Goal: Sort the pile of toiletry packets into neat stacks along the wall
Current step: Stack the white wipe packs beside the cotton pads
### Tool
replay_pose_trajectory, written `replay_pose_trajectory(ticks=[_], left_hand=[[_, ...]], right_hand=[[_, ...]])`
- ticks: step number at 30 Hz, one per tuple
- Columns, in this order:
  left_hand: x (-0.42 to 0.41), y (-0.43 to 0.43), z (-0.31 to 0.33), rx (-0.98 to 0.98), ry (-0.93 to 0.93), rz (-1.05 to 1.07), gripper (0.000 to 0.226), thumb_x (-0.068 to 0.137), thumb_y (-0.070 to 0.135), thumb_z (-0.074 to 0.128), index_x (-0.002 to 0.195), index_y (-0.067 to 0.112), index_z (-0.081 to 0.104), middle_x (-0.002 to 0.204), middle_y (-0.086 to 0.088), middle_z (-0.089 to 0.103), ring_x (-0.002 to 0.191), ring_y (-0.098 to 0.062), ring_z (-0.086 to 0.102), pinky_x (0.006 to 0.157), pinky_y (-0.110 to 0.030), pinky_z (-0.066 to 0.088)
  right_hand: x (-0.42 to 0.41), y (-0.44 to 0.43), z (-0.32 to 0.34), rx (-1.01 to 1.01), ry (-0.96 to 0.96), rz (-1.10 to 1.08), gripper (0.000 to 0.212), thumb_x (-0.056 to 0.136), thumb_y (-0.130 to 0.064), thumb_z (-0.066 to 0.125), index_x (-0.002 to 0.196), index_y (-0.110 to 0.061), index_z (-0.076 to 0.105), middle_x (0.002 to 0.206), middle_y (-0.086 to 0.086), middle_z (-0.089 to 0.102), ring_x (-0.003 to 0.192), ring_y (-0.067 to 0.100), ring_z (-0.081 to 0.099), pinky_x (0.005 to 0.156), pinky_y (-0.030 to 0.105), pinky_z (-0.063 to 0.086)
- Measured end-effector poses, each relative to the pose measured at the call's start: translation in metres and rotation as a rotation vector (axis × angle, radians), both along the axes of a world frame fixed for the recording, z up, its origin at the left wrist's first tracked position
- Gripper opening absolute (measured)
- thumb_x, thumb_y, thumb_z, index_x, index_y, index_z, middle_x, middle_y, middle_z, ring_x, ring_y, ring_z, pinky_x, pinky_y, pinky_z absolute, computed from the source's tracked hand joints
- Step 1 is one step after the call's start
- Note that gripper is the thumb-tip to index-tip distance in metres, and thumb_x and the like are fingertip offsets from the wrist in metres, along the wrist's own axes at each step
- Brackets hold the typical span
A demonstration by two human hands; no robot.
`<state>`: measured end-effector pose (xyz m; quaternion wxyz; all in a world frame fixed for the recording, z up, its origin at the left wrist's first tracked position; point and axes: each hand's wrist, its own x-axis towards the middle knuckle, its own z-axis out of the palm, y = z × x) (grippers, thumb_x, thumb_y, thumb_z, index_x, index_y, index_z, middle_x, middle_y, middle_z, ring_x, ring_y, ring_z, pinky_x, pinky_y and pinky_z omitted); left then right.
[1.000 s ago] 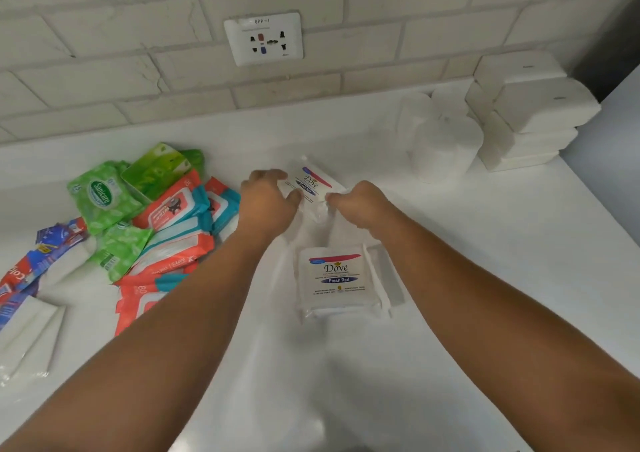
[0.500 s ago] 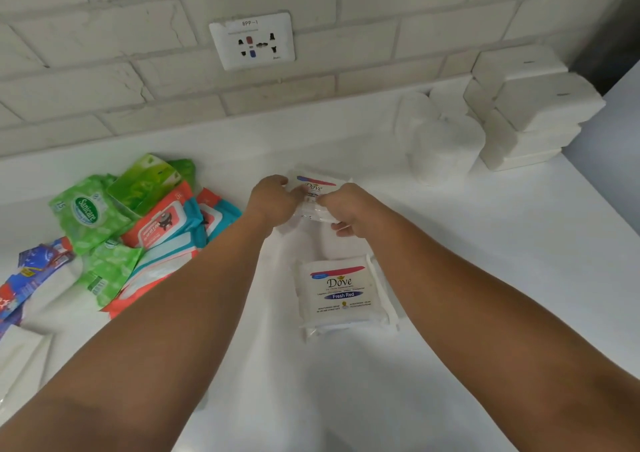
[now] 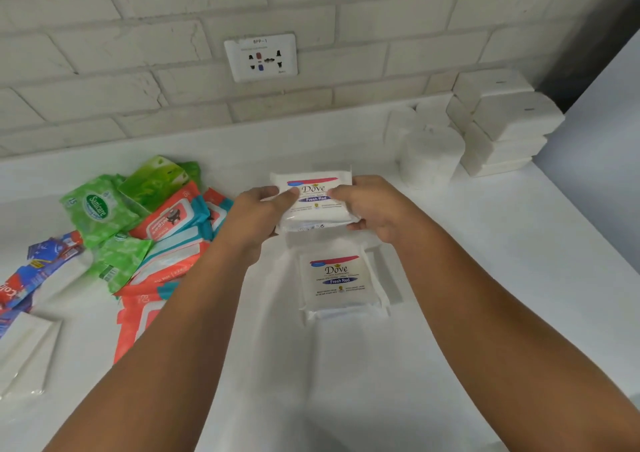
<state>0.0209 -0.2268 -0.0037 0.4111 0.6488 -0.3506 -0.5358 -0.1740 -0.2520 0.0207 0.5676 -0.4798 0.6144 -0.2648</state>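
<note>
Both hands on one Dove packet (image 3: pixel 317 198), lifted above the counter (image 3: pixel 485 278): left hand (image 3: pixel 256 216) pinches its left edge, right hand (image 3: pixel 372 209) curls round its right edge. Second Dove packet (image 3: pixel 337 280) lies flat just nearer; mixed pile (image 3: pixel 149 230) sits left.

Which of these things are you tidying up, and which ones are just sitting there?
The job: held Dove packet gripped by left hand and right hand; second Dove packet lying on the counter; green wipes packets; orange wipes packs; toothpaste packets.
Just there: wall socket; white rolls and stacked white packs, perhaps sorted already.
</note>
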Motion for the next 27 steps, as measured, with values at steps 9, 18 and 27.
replay_pose_trajectory(ticks=[9, 18, 27], left_hand=[[-0.024, 0.068, -0.005, -0.011, -0.113, -0.019, 0.046, 0.085, 0.037, 0.080, 0.119, 0.012, 0.061, 0.102, -0.002, 0.074, 0.086, -0.022, 0.074, 0.066, -0.034, 0.057], [-0.033, 0.083, -0.020, 0.024, -0.264, -0.077, 0.032, 0.087, 0.034, 0.076, 0.091, 0.004, 0.067, 0.094, -0.007, 0.076, 0.066, -0.016, 0.065, 0.060, -0.028, 0.051], [-0.046, 0.100, -0.023, 0.035, -0.130, 0.050, 0.042, 0.089, 0.032, 0.076, 0.123, 0.014, 0.060, 0.114, -0.003, 0.071, 0.093, -0.021, 0.073, 0.085, -0.041, 0.061]], right_hand=[[-0.018, 0.070, -0.013, -0.103, 0.140, -0.051, 0.034, 0.088, -0.034, 0.072, 0.095, 0.000, 0.073, 0.097, 0.020, 0.074, 0.091, 0.039, 0.071, 0.085, 0.043, 0.058], [-0.022, 0.095, -0.032, -0.232, 0.404, -0.051, 0.058, 0.087, -0.035, 0.071, 0.051, -0.017, 0.030, 0.053, -0.001, 0.030, 0.048, 0.017, 0.030, 0.050, 0.030, 0.023], [-0.028, 0.099, -0.040, -0.220, 0.412, 0.006, 0.044, 0.090, -0.036, 0.067, 0.061, -0.020, 0.038, 0.060, -0.004, 0.043, 0.054, 0.012, 0.041, 0.051, 0.027, 0.028]])
